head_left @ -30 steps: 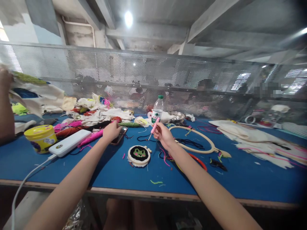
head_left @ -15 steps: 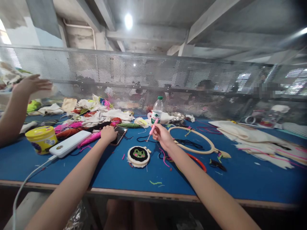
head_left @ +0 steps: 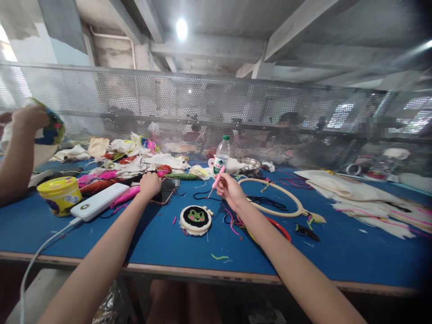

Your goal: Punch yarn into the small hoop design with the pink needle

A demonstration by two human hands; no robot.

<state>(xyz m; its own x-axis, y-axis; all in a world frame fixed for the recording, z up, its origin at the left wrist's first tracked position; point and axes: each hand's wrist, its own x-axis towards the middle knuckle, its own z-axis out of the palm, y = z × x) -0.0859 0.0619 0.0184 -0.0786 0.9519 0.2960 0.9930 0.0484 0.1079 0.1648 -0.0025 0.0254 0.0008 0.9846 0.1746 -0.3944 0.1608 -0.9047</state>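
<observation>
My right hand (head_left: 230,191) grips a pink punch needle (head_left: 218,178), its thin tip pointing down to the left above the table. A dark strand (head_left: 201,197) runs leftward near the tip. My left hand (head_left: 150,184) rests with curled fingers at the yarn pile, between a dark yarn bundle (head_left: 138,181) and a phone (head_left: 164,192). Whatever its fingers close on is hidden. Between my forearms lies a small round embroidery hoop (head_left: 195,220) with a green frog face on black.
Left stand a yellow tub (head_left: 60,196) and a white power bank (head_left: 100,202) with a cable. Behind are a water bottle (head_left: 222,155) and a metal bowl (head_left: 250,164). A large wooden hoop (head_left: 301,208) and cream cloth (head_left: 354,193) lie right. Another person's hand (head_left: 31,118) lifts a colourful piece.
My left hand has shifted slightly up and left, uncovering less of the phone's left side. The other person now holds up a colourful piece. My right hand keeps the punch needle nearly still.
</observation>
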